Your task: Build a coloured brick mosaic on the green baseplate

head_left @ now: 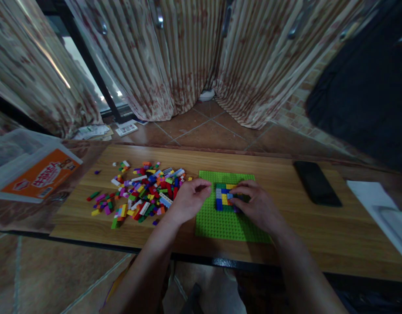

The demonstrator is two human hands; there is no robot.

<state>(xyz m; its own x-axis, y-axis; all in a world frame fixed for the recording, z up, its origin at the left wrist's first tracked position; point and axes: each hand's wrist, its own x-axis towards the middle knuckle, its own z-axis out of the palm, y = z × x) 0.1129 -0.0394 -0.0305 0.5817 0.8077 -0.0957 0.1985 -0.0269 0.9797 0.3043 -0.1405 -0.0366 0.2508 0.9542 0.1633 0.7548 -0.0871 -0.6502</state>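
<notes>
A square green baseplate (pixel 209 222) lies on the wooden table. On its upper middle sits a low rectangular build of bricks (pixel 219 201) in blue, yellow, green and light blue. My right hand (pixel 253 201) reaches over the right side of this build. Its thumb and index finger close on a small light blue brick (pixel 230 196) at the build's surface; whether that brick is seated I cannot tell. Above the plate's left edge hovers my left hand (pixel 191 198), loosely curled, thumb and index tips slightly apart, with nothing visible between them.
Left of the plate spreads a pile of loose coloured bricks (pixel 145 192). A clear plastic box (pixel 27 163) with an orange label stands at the far left. To the right lie a black phone (pixel 317 183) and white paper (pixel 377 209). Striped curtains (pixel 184 56) hang behind the table.
</notes>
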